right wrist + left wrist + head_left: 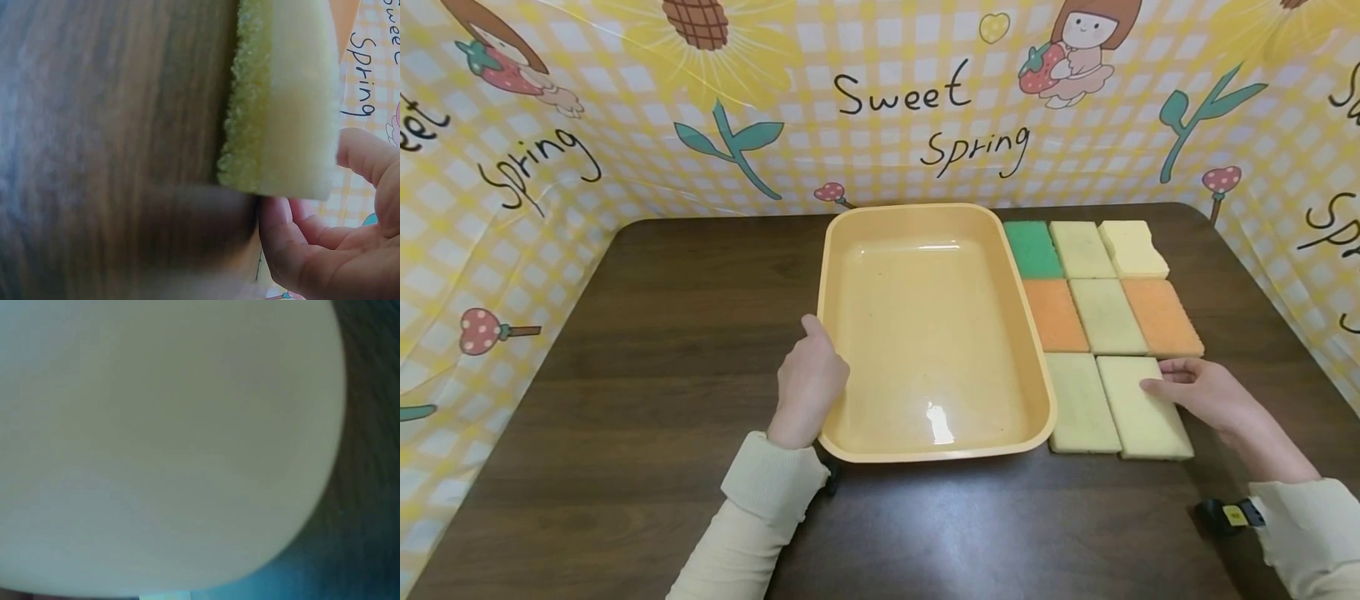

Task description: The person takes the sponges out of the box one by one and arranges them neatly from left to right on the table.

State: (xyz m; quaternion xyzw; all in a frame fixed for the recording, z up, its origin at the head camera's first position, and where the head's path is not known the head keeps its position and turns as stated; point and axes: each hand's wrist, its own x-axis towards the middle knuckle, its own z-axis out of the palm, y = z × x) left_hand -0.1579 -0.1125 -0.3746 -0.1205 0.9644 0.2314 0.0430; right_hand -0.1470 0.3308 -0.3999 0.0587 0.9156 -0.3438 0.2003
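Observation:
A pale yellow sponge (1142, 408) lies at the near right end of several sponges laid in rows. My right hand (1213, 396) holds its right edge, thumb on the top face and fingers at the side. In the right wrist view the sponge (275, 106) shows a coarse yellow-green layer against a smooth paler one. At the left rim of a yellow tray (925, 333) my left hand (811, 383) grips the tray; some of its fingers are hidden. The tray's wall (187, 437) fills most of the left wrist view, blurred.
Against the tray's right side lie a green sponge (1034, 250), two orange sponges, one (1056, 315) beside the tray, and more pale ones. The dark wooden table (685, 333) extends to the left and front. Behind it hangs a yellow checked cloth (895, 150).

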